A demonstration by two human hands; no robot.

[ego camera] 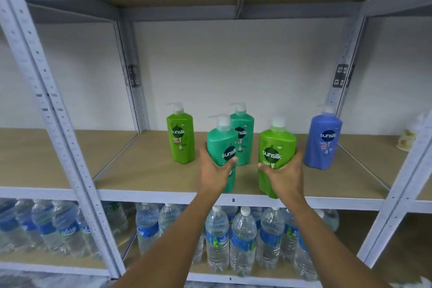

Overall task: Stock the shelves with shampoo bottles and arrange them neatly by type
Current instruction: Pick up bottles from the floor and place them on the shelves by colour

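Five Sunsilk pump bottles show in the head view, all on the middle wooden shelf (145, 170) of a pale metal rack. Two of them are in the person's grip at the front edge of that shelf. The left hand (214, 172) is wrapped around the lower body of a teal shampoo bottle (222, 145), thumb across its front just under the dark logo; the bottle leans slightly to the left. The right hand (284, 173) is clamped on a lime-green shampoo bottle (275, 147), thumb across the label, fingers round its right side. Whether either held bottle rests on the board or is just above it cannot be told, since the hands cover their bases.

Behind the teal one, touching or nearly so in this view, stands a second teal bottle (243, 133), upright. Further left and apart stands a second lime-green bottle (181, 135), upright. To the right of the right hand, just beside the held green bottle, stands a blue shampoo bottle (325, 140), tilted a little in the wide-angle picture.

On the shelf below stand rows of clear water bottles (242, 238) with blue labels and white caps.
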